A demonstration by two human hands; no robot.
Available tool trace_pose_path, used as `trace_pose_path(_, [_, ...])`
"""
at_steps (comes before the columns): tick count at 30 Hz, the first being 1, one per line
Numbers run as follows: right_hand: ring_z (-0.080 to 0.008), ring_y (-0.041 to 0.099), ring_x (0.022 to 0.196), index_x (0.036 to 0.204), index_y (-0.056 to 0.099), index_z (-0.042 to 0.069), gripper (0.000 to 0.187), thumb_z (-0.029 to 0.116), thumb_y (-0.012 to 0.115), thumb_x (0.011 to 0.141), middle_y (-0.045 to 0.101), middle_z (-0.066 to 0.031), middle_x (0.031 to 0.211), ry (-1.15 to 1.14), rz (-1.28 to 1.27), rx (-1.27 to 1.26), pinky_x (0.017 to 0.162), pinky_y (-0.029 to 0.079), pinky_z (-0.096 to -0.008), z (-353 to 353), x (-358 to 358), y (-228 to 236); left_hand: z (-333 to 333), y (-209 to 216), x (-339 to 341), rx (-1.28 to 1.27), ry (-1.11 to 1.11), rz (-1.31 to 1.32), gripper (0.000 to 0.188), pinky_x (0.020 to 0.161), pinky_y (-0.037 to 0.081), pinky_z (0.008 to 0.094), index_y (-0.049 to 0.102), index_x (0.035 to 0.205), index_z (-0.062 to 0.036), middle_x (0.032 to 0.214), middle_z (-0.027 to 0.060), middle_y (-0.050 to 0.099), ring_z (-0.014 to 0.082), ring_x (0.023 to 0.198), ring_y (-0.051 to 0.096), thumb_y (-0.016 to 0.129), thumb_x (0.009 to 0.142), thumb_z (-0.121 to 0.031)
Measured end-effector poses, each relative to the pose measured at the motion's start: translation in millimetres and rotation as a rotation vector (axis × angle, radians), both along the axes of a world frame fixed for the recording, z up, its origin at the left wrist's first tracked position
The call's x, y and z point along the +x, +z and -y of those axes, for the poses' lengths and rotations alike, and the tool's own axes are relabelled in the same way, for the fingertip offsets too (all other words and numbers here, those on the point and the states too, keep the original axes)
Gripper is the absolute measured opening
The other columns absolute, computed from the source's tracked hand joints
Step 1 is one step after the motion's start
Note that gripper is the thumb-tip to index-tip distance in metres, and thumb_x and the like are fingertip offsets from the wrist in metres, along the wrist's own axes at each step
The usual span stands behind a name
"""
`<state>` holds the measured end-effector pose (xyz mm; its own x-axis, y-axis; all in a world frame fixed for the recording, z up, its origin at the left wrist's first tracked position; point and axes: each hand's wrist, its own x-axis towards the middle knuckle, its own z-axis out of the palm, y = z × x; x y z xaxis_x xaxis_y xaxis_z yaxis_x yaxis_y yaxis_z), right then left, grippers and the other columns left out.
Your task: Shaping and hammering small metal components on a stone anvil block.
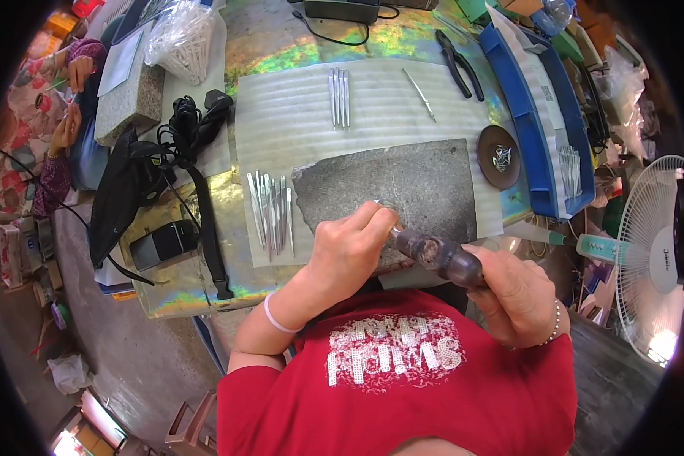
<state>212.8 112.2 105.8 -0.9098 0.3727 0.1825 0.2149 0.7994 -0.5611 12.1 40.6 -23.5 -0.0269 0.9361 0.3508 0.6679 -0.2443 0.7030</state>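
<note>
My left hand is closed, thumb and fingertips pinched together over the near part of a grey stone slab. A bit of shiny metal shows at its fingertips, too small to name. My right hand is wrapped round a dark brown tool with a rounded end and a worn patch, which points toward my left fingertips. Left of the slab lies a fanned group of slim metal rods. Beyond it several more metal rods lie side by side, with a single thin metal rod to their right.
Right of the slab stands a brown round dish with small metal pieces. Black-handled pliers and a blue tray lie farther right. A black bag with straps is at left. A fan stands right; another person's hands show far left.
</note>
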Motion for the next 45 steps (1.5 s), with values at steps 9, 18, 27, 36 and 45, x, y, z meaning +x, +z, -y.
trace_pose_path(9, [-0.0168, 0.054, 0.052, 0.119, 0.050, -0.010, 0.048, 0.000, 0.064, 0.075, 0.058, -0.0120, 0.076, 0.021, 0.082, 0.104, 0.044, 0.042, -0.0263, -2, 0, 8, 3, 0, 2, -0.014, -0.018, -0.006, 0.025, 0.051, 0.051, 0.0309, 0.058, 0.087, -0.0046, 0.081, 0.0059, 0.063, 0.0242, 0.064, 0.064, 0.067, 0.064, 0.002])
trace_pose_path(18, [-0.0157, 0.055, 0.051, 0.098, 0.065, 0.003, 0.029, 0.012, 0.065, 0.070, 0.061, -0.0062, 0.071, -0.215, -0.145, -0.010, 0.043, 0.038, -0.0307, 22, 13, 43, -1, 7, 3, -0.012, -0.014, -0.019, 0.023, 0.050, 0.049, 0.0316, 0.059, 0.086, -0.0038, 0.078, 0.0062, 0.062, 0.0233, 0.060, 0.062, 0.062, 0.065, 0.006])
trace_pose_path(27, [-0.0285, 0.059, 0.063, 0.121, 0.053, 0.000, 0.047, -0.003, 0.063, 0.075, 0.058, -0.0130, 0.079, -0.317, -0.008, 0.006, 0.057, 0.049, -0.0332, -5, 4, -6, 7, 31, -11, -0.314, -0.004, 1.138, 0.012, 0.055, 0.053, 0.0232, 0.056, 0.089, 0.0024, 0.083, 0.0109, 0.065, 0.0134, 0.064, 0.063, 0.054, 0.093, -0.009])
trace_pose_path(36, [-0.0324, 0.057, 0.074, 0.124, 0.046, 0.003, 0.048, 0.003, 0.062, 0.078, 0.053, -0.0146, 0.091, -0.395, 0.212, 0.141, 0.062, 0.047, -0.0403, -22, -3, -97, 5, 38, -26, -0.343, -0.059, 1.671, 0.017, 0.053, 0.053, 0.0216, 0.055, 0.093, 0.0017, 0.088, 0.0153, 0.063, 0.0153, 0.060, 0.064, 0.051, 0.096, -0.015])
trace_pose_path(45, [-0.0374, 0.060, 0.082, 0.103, 0.054, -0.001, 0.024, 0.015, 0.056, 0.084, 0.061, -0.0188, 0.089, -0.389, 0.059, 0.035, 0.071, 0.047, -0.0441, -139, -48, -111, 17, 45, -21, -0.340, 0.046, 1.228, 0.040, 0.058, 0.051, 0.0230, 0.036, 0.123, -0.0008, 0.084, 0.0150, 0.063, 0.0153, 0.063, 0.062, 0.057, 0.089, -0.002])
